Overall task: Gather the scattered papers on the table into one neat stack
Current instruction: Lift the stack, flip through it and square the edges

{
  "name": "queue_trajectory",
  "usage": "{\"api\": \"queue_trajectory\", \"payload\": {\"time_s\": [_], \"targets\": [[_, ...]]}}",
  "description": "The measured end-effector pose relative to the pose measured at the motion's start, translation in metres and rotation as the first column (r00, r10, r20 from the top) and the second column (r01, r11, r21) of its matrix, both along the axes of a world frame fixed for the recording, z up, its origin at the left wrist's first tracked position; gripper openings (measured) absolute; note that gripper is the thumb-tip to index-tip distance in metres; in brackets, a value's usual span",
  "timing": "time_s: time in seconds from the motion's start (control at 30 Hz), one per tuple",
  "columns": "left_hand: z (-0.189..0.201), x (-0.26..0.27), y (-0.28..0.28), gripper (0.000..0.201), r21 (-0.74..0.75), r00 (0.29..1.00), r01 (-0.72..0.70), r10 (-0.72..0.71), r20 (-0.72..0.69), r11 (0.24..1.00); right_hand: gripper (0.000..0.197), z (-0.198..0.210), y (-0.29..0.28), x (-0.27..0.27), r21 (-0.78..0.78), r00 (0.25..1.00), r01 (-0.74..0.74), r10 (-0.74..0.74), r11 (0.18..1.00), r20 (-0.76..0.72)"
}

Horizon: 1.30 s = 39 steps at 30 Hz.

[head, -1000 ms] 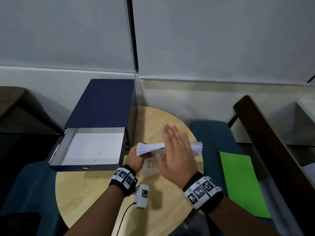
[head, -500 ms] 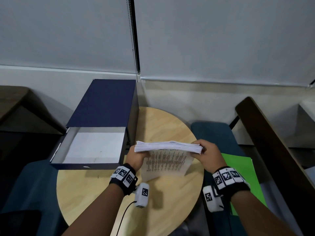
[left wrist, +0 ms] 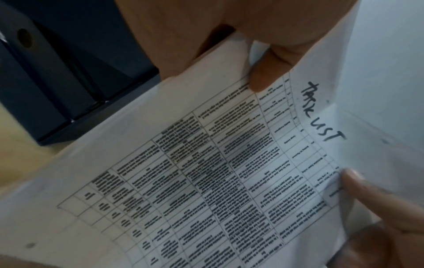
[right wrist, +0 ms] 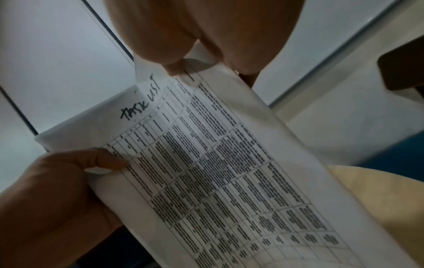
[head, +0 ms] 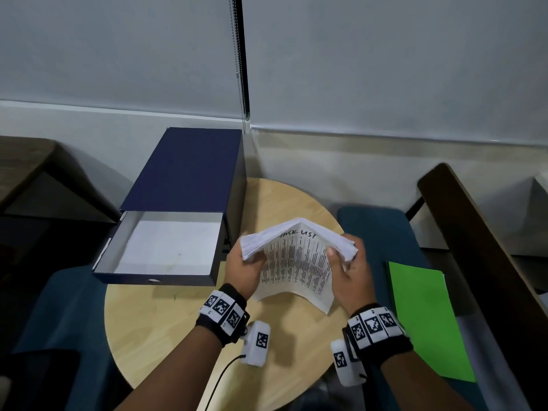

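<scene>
Both hands are up over the round wooden surface (head: 184, 315) with the stack of papers (head: 296, 256) between them, held clear of the wood. The left hand (head: 243, 269) grips the left edge, thumb curled onto the printed face, and the right hand (head: 351, 275) grips the right edge the same way. The stack is bowed upward in the middle like a tent, its bottom edge hanging toward the person. The facing sheet carries a printed table of small text, too blurred to read, and above it the handwritten black heading "TASK LIST", clear in both wrist views. Just left of the papers sits a dark blue file box (head: 184, 179) with its drawer (head: 166, 247) pulled open, white lining showing. Off to the right, a bright green folder (head: 427, 321) lies on a teal seat (head: 379, 229), well apart from the stack. Black wristbands with square black-and-white coded markers wrap both wrists.
</scene>
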<state>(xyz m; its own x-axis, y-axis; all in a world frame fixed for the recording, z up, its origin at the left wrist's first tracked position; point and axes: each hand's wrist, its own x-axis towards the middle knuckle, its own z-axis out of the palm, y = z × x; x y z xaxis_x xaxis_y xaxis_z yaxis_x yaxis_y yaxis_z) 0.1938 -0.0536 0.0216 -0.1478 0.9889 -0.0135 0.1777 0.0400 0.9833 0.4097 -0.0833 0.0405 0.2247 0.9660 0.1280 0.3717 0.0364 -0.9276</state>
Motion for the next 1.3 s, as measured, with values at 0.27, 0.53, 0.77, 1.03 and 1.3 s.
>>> {"api": "queue_trajectory", "payload": {"time_s": [0.27, 0.53, 0.77, 1.03, 1.3], "targets": [[-0.021, 0.002, -0.016, 0.032, -0.143, 0.992, 0.035, -0.052, -0.116, 0.989, 0.037, -0.046, -0.021, -0.004, -0.32, 0.984, -0.085, 0.129, 0.944, 0.12], [-0.007, -0.004, -0.014, 0.042, -0.114, 0.974, 0.071, -0.093, -0.205, 0.991, 0.033, -0.049, -0.022, -0.001, -0.274, 0.992, -0.049, 0.078, 0.96, 0.094], [-0.022, -0.021, -0.024, 0.046, -0.133, 0.997, 0.044, -0.051, -0.054, 0.99, 0.043, -0.036, -0.021, 0.0, -0.211, 0.999, -0.045, 0.043, 0.976, -0.014], [-0.019, -0.021, -0.018, 0.046, -0.084, 0.997, 0.017, -0.023, -0.072, 0.996, 0.056, -0.03, -0.023, -0.013, -0.243, 0.998, -0.056, 0.059, 0.968, 0.005], [-0.023, -0.037, -0.02, 0.064, -0.007, 0.998, 0.05, -0.05, -0.038, 0.999, 0.076, -0.03, -0.019, -0.003, -0.081, 0.993, -0.111, 0.106, 0.991, -0.058]]}}
